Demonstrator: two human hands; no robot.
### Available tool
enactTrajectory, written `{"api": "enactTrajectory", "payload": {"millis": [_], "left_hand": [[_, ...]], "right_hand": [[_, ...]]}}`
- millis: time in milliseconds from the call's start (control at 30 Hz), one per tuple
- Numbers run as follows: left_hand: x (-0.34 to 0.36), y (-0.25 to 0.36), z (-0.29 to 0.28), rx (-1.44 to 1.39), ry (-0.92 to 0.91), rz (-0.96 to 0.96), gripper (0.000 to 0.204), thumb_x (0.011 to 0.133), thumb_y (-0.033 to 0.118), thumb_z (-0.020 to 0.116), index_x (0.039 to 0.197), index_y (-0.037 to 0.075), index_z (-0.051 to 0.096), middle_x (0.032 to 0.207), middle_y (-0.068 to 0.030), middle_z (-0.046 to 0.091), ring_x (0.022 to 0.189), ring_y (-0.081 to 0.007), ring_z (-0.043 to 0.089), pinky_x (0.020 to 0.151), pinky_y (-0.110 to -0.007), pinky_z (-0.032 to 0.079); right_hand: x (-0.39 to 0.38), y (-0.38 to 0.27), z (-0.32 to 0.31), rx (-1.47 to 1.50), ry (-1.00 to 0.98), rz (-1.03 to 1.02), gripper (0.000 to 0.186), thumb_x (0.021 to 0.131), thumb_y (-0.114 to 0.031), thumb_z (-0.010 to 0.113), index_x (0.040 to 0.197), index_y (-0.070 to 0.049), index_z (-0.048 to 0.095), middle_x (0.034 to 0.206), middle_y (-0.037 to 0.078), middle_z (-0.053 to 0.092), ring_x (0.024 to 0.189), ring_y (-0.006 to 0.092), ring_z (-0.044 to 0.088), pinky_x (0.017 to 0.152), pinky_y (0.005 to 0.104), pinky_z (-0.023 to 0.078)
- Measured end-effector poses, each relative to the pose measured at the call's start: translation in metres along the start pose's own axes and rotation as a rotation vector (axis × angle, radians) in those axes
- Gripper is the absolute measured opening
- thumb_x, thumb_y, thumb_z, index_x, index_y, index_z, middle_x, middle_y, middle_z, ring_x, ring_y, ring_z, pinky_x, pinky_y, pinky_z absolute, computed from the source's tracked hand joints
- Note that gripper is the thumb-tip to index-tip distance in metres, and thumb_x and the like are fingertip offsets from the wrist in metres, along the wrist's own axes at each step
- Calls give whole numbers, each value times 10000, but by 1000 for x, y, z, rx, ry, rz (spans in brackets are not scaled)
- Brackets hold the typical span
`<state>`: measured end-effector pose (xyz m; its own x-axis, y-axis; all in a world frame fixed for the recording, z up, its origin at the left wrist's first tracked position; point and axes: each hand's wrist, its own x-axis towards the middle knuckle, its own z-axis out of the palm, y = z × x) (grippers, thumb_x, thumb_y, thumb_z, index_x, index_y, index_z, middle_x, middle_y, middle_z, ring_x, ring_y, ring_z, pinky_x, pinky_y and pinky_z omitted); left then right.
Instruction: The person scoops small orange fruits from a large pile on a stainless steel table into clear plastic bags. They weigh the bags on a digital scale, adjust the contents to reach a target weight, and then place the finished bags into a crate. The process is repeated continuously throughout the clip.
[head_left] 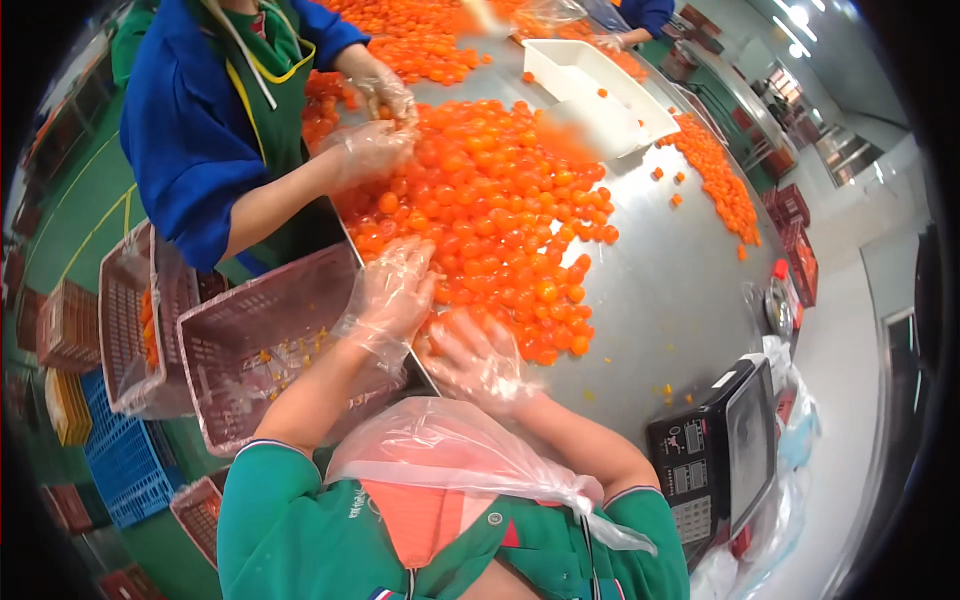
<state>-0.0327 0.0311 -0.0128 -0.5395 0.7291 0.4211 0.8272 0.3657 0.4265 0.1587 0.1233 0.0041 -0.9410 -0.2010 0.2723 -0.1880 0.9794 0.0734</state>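
Note:
A heap of shiny orange balls that look like egg yolks [500,210] spreads over the steel table [640,300]. Both my hands wear thin clear plastic gloves. My left hand [398,288] lies at the heap's near left side by the table's edge, fingers stretched out against the yolks. Close to it, my right hand [475,360] rests on the nearest yolks with its fingers apart. Neither hand shows a yolk gripped in it, though the fingertips partly blend into the heap. Below the left edge stands a pinkish crate [270,340] with a few yellow scraps inside.
Across on the left, a co-worker's gloved hands [375,140] work at the heap. A white tray [640,110] sits at the back, beside another strip of yolks [725,190]. A black weighing scale [700,460] stands at my right. Blue crates [120,450] are on the left floor.

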Motion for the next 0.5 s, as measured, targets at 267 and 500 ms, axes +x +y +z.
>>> {"api": "enactTrajectory", "payload": {"millis": [267, 500], "left_hand": [[14, 11, -24, -352, 5, -164, 414, 858, 206, 606, 1204, -20, 590, 1206, -218, 605, 1137, -337, 570, 1011, -414, 415], [-16, 25, -34, -529, -29, -344, 465, 885, 165, 603, 1314, 11, 514, 1360, -180, 496, 1239, -269, 487, 1055, -374, 364]], "right_hand": [[83, 66, -13, -145, -245, 238, 487, 922, -378, 494, 1363, -171, 485, 1460, 74, 397, 1419, 355, 231, 1093, 561, 226], [46, 108, -65, 9, -154, 540, 595, 884, -417, 582, 1395, -140, 452, 1466, 76, 395, 1367, 323, 338, 1116, 460, 274]]}}
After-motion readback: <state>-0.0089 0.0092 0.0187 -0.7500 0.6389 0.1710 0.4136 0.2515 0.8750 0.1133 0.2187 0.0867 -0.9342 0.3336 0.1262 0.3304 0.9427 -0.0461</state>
